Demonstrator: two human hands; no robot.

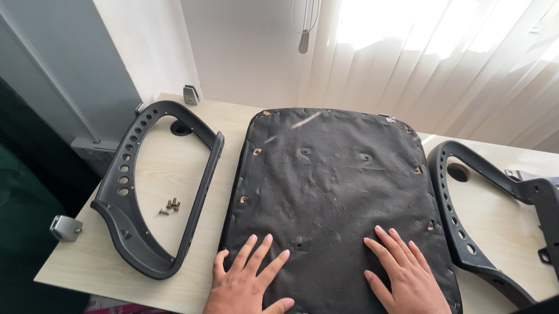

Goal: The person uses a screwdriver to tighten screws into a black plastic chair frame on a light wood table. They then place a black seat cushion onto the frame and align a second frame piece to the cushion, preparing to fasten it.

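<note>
Nearest, left hand (245, 288) flat, fingers spread, palm down on the near edge of the black seat pad (332, 184), gripping nothing. Beside it, right hand (410, 288) likewise open and pressed flat on the pad's near right part, fingers fanned toward the middle. Seat pad itself lying underside up in the middle of the pale wooden desk (139, 281), its wrinkled black covering showing several small holes. Left of the pad, a black armrest frame (126, 181) on the desk, a row of holes along its outer bar, with a few small screws (171, 206) loose inside its loop. Right of the pad, a second armrest frame (457, 233), just beside the pad's edge, and past it a black chair bracket (553, 216). Farther back, white curtains (459, 58) with daylight behind, and a blind cord (307, 13) hanging.
</note>
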